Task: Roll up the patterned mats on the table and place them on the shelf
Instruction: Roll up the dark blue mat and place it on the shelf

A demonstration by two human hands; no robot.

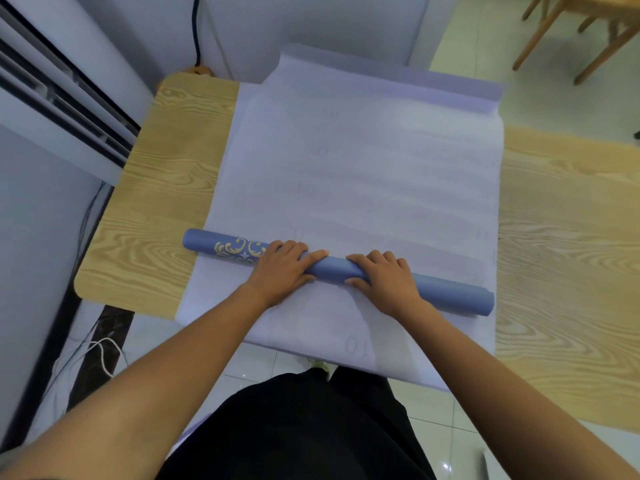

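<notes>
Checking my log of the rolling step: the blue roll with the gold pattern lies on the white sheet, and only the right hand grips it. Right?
Not quite: both hands grip it. The head view shows the left hand and the right hand each curled over the blue roll. It does carry the gold pattern and lie on the white sheet.

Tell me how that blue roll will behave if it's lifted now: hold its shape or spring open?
The blue roll looks like thin wound sheet, gripped by the left hand and right hand, so it may spring open if let go. Round, on a white sheet, it would probably roll. Long and slim, it might sag at its ends when lifted mid-length.
</notes>
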